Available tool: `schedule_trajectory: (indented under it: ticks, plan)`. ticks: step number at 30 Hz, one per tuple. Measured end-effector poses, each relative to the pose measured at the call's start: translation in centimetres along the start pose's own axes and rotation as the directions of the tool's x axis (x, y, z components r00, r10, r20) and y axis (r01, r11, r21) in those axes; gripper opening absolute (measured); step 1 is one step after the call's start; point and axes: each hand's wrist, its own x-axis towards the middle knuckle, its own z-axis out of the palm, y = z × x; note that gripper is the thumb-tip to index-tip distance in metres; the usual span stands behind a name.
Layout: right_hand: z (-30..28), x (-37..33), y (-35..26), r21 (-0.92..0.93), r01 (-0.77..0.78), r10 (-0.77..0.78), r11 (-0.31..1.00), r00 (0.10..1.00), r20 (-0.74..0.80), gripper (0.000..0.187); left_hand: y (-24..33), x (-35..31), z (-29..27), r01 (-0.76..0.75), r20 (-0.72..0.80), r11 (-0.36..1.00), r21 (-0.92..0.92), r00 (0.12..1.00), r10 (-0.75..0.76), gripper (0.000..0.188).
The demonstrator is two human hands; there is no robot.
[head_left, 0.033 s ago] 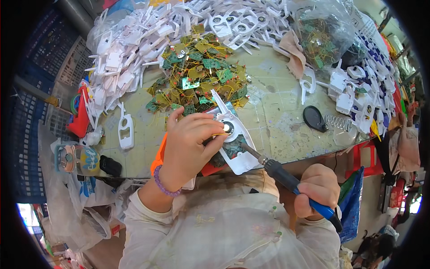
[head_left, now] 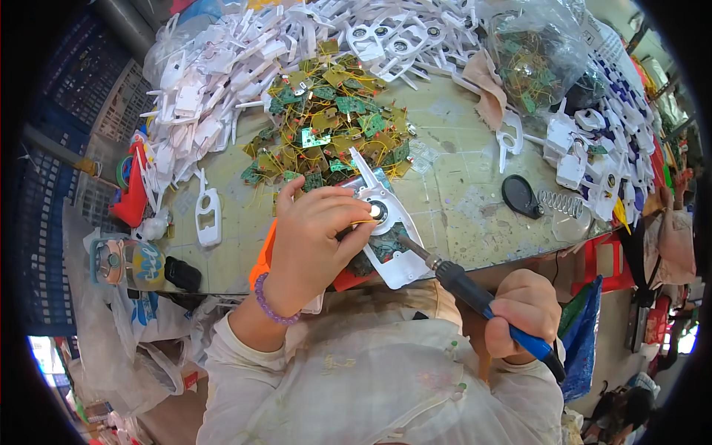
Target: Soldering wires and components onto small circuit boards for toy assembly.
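Near the table's front edge lies a white plastic housing (head_left: 404, 268) with a long narrow handle. A round black speaker (head_left: 380, 212) with a bright centre is set in it. My left hand (head_left: 319, 230), a purple bead bracelet at its wrist, reaches over the housing's left side. Its thumb and fingers pinch a thin yellow wire (head_left: 361, 224) beside the speaker; part of the wire is hidden by the fingers. In my right hand (head_left: 528, 311) is a soldering iron (head_left: 467, 288) with a blue and black handle. Its tip points at the green circuit board (head_left: 387, 243) showing through the housing's opening.
Behind the housing spreads a heap of circuit boards (head_left: 337, 119) with yellow wires. White plastic housings (head_left: 222, 81) pile up along the far and left sides. At right are a black round lid (head_left: 521, 196), a coiled metal spring (head_left: 560, 202) and a bag of boards (head_left: 530, 63).
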Motion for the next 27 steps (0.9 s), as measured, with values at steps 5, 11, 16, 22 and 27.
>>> schedule_trajectory:
  ticks: [5,11,16,22,27]
  plan:
    - [1.0,0.6,0.5,-0.029,0.027,-0.027,0.999,1.000,0.012,0.024,-0.1,0.0,0.1,-0.005,0.000,1.000,0.004,1.000,0.005,0.006]
    - [1.4,0.9,1.0,-0.035,0.072,-0.071,0.997,0.997,0.013,0.025,-0.1,-0.1,0.1,0.015,0.004,1.000,0.013,1.000,-0.015,0.005]
    - [1.3,1.1,0.9,-0.032,0.080,-0.079,0.996,0.997,0.021,0.025,0.1,0.1,0.1,0.010,0.009,1.000,0.015,1.000,-0.010,0.005]
    - [1.3,1.5,0.7,-0.042,0.105,-0.103,0.994,0.994,0.028,0.026,0.1,0.0,0.2,0.007,-0.008,1.000,0.018,1.000,-0.007,0.005]
    - [1.2,2.3,0.4,-0.068,0.112,-0.105,0.991,0.989,0.101,0.026,0.1,0.0,0.2,0.007,-0.010,1.000,0.015,1.000,-0.007,0.005]
